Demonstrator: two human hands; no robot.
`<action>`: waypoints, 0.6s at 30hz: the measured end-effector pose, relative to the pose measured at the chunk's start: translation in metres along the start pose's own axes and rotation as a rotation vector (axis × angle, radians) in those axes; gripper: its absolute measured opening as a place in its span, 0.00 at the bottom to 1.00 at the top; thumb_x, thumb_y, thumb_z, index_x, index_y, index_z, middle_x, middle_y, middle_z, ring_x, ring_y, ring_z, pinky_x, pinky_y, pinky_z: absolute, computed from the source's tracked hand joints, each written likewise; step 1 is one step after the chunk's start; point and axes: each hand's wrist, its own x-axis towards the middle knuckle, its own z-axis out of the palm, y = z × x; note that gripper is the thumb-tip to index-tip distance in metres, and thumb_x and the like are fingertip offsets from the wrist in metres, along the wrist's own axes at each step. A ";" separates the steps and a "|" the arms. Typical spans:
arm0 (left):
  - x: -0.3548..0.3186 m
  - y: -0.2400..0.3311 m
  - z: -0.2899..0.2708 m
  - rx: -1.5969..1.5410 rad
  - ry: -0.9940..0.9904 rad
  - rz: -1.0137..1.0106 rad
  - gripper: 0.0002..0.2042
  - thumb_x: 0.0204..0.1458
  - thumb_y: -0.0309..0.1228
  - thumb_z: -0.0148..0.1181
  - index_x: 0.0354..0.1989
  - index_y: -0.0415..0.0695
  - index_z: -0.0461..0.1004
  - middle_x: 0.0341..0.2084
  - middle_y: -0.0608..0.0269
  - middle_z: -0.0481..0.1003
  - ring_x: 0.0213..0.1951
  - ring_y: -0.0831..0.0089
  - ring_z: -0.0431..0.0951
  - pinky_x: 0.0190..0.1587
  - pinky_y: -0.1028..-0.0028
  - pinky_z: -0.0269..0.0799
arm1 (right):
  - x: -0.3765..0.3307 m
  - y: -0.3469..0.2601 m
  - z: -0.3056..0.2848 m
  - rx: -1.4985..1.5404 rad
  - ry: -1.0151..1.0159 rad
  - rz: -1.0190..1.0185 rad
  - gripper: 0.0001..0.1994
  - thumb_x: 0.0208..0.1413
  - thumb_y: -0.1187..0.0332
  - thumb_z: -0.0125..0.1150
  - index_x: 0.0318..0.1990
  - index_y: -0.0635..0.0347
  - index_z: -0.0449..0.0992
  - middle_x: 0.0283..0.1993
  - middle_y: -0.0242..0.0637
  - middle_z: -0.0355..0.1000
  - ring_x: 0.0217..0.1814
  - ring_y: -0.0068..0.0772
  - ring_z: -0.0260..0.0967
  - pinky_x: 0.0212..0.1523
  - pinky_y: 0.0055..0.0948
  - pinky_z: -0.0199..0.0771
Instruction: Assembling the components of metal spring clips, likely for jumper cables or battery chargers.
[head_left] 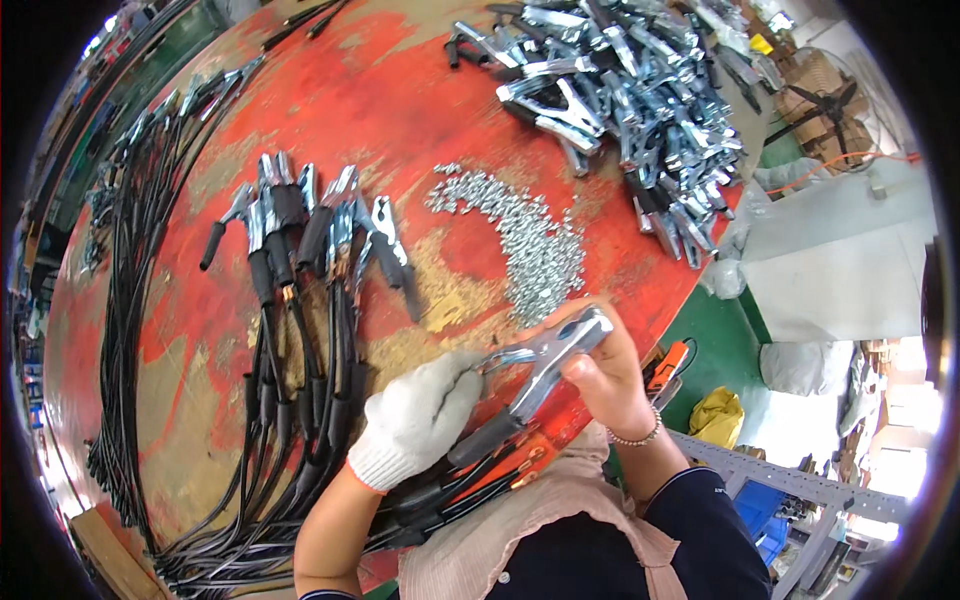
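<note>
My bare right hand (610, 375) grips a silver metal spring clamp (553, 368) with a black sleeve on one handle. The clamp is held tilted over the table's near edge, its jaw end toward my right fingers. In a white knit glove, my left hand (422, 412) is closed, its fingertips meeting the clamp's other metal arm; what they pinch is hidden. Just beyond my hands, small shiny metal fasteners (545, 255) lie in a curved heap. To the left rest several clamps (290, 215) joined to black cables (310, 400).
A large pile of silver clamps (640, 110) covers the far right of the worn red table (340, 100). Long black cables (130, 330) run down its left side. An orange-and-black tool (668, 366) sits beside the right edge. Near my apron is an orange object (525, 458) among cables.
</note>
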 end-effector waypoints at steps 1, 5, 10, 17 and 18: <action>0.002 0.002 -0.002 0.008 -0.025 0.002 0.12 0.59 0.33 0.52 0.46 0.42 0.75 0.27 0.54 0.78 0.32 0.59 0.81 0.36 0.66 0.74 | 0.003 -0.003 -0.011 -0.097 -0.045 0.025 0.18 0.63 0.65 0.56 0.56 0.64 0.64 0.52 0.40 0.72 0.53 0.28 0.69 0.54 0.31 0.69; 0.008 -0.019 0.011 -0.236 -0.016 -0.128 0.13 0.61 0.33 0.52 0.48 0.37 0.74 0.29 0.58 0.78 0.32 0.71 0.78 0.37 0.72 0.72 | 0.056 0.004 -0.074 -0.592 0.187 -0.128 0.16 0.69 0.62 0.45 0.46 0.68 0.73 0.42 0.38 0.75 0.45 0.27 0.73 0.47 0.30 0.73; 0.013 -0.048 0.026 -0.463 -0.050 -0.139 0.12 0.65 0.35 0.47 0.45 0.40 0.72 0.24 0.67 0.74 0.23 0.84 0.70 0.26 0.83 0.65 | 0.117 0.037 -0.151 -1.473 0.198 -0.379 0.07 0.58 0.65 0.58 0.40 0.54 0.79 0.38 0.39 0.73 0.41 0.42 0.73 0.42 0.35 0.73; 0.011 -0.039 0.022 -0.542 -0.023 -0.220 0.14 0.61 0.32 0.52 0.49 0.35 0.73 0.27 0.62 0.76 0.29 0.79 0.73 0.33 0.77 0.70 | 0.131 0.035 -0.152 -1.584 0.132 -0.169 0.08 0.57 0.62 0.58 0.38 0.54 0.78 0.38 0.38 0.74 0.42 0.44 0.73 0.41 0.39 0.73; 0.011 -0.038 0.022 -0.433 0.014 -0.155 0.14 0.61 0.32 0.52 0.49 0.35 0.73 0.27 0.62 0.76 0.29 0.79 0.74 0.33 0.76 0.70 | 0.128 0.032 -0.150 -1.564 0.154 -0.169 0.08 0.57 0.63 0.58 0.38 0.55 0.77 0.39 0.39 0.74 0.42 0.45 0.73 0.41 0.38 0.73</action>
